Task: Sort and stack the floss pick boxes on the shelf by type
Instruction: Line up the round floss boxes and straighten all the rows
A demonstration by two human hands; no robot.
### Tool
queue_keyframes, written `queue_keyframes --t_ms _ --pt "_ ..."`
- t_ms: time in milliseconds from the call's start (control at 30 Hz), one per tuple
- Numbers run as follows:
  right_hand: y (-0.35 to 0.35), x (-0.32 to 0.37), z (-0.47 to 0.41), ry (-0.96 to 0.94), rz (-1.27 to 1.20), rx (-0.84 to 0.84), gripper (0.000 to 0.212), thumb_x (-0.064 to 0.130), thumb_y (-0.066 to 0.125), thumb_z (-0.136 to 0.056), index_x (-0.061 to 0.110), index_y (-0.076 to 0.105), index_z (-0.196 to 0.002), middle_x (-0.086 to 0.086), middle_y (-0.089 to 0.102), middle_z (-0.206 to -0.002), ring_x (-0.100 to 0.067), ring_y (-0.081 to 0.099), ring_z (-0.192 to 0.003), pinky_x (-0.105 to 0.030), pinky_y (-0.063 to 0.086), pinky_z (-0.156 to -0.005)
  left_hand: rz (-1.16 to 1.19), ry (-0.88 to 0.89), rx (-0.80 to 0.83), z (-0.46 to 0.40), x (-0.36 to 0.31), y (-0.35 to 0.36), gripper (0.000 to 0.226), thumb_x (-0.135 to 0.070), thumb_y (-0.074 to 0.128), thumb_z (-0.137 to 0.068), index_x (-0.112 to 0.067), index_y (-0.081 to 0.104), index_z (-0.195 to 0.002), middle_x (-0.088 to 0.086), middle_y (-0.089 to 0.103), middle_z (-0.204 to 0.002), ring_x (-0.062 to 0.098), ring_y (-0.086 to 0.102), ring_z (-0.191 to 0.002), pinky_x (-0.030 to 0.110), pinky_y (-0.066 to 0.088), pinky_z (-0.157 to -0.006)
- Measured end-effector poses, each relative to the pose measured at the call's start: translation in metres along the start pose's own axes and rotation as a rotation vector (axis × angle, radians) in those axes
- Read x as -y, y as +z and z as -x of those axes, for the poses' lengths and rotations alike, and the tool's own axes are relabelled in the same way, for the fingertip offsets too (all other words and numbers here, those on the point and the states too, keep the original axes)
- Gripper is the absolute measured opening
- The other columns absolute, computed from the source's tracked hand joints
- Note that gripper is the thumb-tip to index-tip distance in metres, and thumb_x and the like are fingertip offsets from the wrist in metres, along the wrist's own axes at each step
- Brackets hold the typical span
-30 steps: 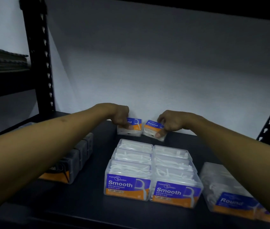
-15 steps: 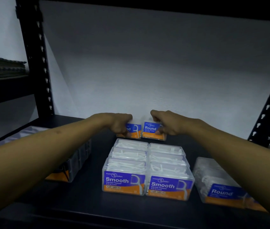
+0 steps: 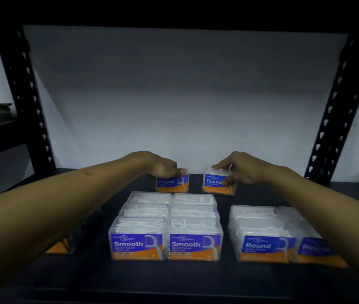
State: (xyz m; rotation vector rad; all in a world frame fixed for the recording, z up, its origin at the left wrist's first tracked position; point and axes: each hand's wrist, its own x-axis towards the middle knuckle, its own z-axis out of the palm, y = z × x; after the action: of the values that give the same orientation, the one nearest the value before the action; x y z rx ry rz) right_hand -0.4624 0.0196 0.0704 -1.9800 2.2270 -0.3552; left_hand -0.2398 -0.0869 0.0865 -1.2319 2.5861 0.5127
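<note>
Two clear "Round" floss pick boxes stand upright at the back of the dark shelf (image 3: 174, 279). My left hand (image 3: 163, 165) grips the left Round box (image 3: 172, 184) from above. My right hand (image 3: 237, 170) holds the right Round box (image 3: 214, 185), fingers over its top and thumb on its front. In front of them sits a block of "Smooth" boxes (image 3: 165, 227), two columns wide and three rows deep. To the right lies a group of "Round" boxes (image 3: 266, 235), partly behind my right forearm.
Dark boxes with orange labels (image 3: 64, 246) lie at the left, mostly hidden under my left forearm. Black perforated shelf posts (image 3: 336, 110) stand at both sides, a white wall is behind, and the upper shelf hangs overhead.
The two Round boxes at the back have been set upright and moved apart; the right one has shifted to the right. The view has dropped and pulled back.
</note>
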Motion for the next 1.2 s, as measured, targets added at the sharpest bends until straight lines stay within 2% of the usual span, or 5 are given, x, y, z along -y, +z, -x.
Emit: queue_keyframes --t_ms 333,500,767,1033,1200 --pt "-0.012 -0.072 0.071 0.061 -0.186 -0.049 0.054 0.02 0.075 -0.088 0.026 0.058 -0.14 0.002 0.064 -0.122 -0.009 0.06 -0.097 -0.017 0.044 -0.085 0.007 0.065 0.033 -0.011 -0.079 0.017 0.061 -0.054 0.027 -0.104 -0.009 0.035 -0.145 0.013 0.049 -0.145 0.029 0.052 -0.127 0.037 0.042 -0.099" --pt "-0.005 -0.092 0.104 0.069 -0.351 -0.1 0.043 0.029 0.061 -0.098 0.032 0.056 -0.14 0.01 0.059 -0.117 -0.007 0.06 -0.107 -0.027 0.046 -0.1 -0.005 0.162 0.037 -0.006 -0.118 0.032 0.06 -0.053 0.029 -0.104 -0.013 0.029 -0.15 0.011 0.045 -0.151 0.03 0.047 -0.134 0.046 0.038 -0.112" --pt "-0.005 -0.098 0.131 0.147 -0.681 -0.186 0.028 0.026 0.06 -0.098 0.031 0.068 -0.124 0.016 0.071 -0.112 -0.004 0.07 -0.098 -0.014 0.053 -0.076 0.045 0.202 0.099 0.007 -0.142 0.038 0.049 -0.044 0.035 -0.106 -0.01 0.042 -0.141 0.011 0.056 -0.141 0.027 0.056 -0.127 0.039 0.044 -0.105" --pt "0.021 -0.105 0.156 0.216 -1.062 -0.373 0.027 0.01 0.057 -0.096 0.018 0.076 -0.114 0.0 0.077 -0.11 -0.019 0.072 -0.107 -0.043 0.05 -0.104 -0.021 0.259 -0.012 0.028 -0.145 0.052 0.053 -0.05 0.028 -0.105 -0.017 0.046 -0.142 0.005 0.054 -0.143 0.022 0.053 -0.127 0.039 0.039 -0.11" --pt "0.024 -0.096 0.175 0.204 -1.087 -0.349 0.03 0.032 0.052 -0.1 0.023 0.077 -0.113 0.002 0.075 -0.116 -0.018 0.069 -0.113 -0.047 0.043 -0.111 -0.022 0.294 0.023 0.038 -0.139 0.056 0.054 -0.055 0.029 -0.103 -0.019 0.051 -0.137 0.001 0.054 -0.142 0.019 0.052 -0.126 0.041 0.037 -0.113"
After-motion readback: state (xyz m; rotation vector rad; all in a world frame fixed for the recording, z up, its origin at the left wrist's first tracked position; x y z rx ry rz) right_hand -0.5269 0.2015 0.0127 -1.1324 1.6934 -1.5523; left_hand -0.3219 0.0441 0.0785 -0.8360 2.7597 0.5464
